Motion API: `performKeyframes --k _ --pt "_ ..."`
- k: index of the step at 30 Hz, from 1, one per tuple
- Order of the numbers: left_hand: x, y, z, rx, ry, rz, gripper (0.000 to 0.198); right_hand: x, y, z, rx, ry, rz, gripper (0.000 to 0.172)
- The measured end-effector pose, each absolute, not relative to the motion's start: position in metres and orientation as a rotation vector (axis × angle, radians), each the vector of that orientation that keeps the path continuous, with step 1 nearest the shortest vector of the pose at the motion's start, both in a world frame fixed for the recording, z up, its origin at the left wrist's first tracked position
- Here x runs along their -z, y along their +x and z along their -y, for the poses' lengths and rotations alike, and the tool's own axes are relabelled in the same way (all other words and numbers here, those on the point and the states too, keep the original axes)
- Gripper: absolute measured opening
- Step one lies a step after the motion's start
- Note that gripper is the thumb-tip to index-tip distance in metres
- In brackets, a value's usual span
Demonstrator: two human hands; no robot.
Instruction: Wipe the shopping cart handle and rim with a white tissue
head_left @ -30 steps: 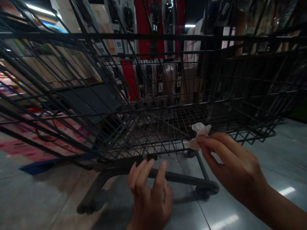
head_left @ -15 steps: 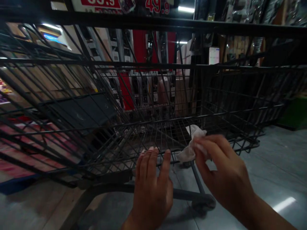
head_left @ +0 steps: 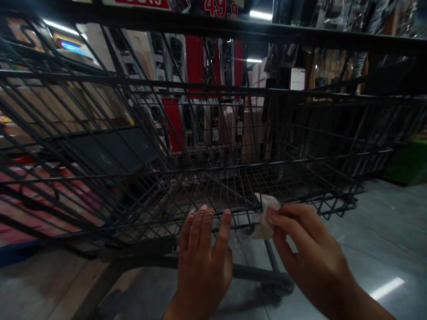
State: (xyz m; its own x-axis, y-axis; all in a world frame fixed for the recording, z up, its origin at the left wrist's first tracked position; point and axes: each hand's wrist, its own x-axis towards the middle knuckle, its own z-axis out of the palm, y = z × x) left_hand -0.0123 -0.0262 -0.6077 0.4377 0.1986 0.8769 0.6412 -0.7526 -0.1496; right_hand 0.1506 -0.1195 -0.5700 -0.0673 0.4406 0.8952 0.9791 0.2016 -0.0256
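A black wire shopping cart [head_left: 213,173] fills most of the view, seen from its side. My right hand [head_left: 310,258] pinches a small crumpled white wipe [head_left: 264,218] and presses it against the lower edge wire of the cart's basket. My left hand [head_left: 203,262] is beside it, fingers stretched out together, their tips at the same bottom wire of the basket. The basket holds nothing that I can see.
The cart's lower frame bar and a wheel [head_left: 273,284] sit just below my hands on a grey tiled floor [head_left: 367,249]. Behind the cart stand shop shelves with hanging goods [head_left: 213,111] and red price signs [head_left: 220,6]. A red display [head_left: 33,195] lies at left.
My view has risen and moved closer to the cart. My right hand has slid the wipe left and down along the basket's lower wire. My left hand has come up to that wire.
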Motion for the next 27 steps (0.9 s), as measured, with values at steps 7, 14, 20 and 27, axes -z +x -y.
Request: performKeyframes --k 7,14,20,27 --pt "0.609 -0.008 0.025 1.276 -2.180 0.729 0.053 0.575 0.158 0.137 0.773 -1.448 1.671 0.017" --pt "0.607 -0.003 0.028 1.285 -2.161 0.742 0.051 0.559 0.151 0.128 0.822 -1.335 1.605 0.024" --pt "0.608 -0.004 0.028 1.265 -2.154 0.741 0.051 0.575 0.142 0.101 0.834 -1.261 1.632 0.028" --pt "0.608 -0.006 0.027 1.277 -2.174 0.730 0.050 0.580 0.140 0.096 0.793 -1.221 1.616 0.028"
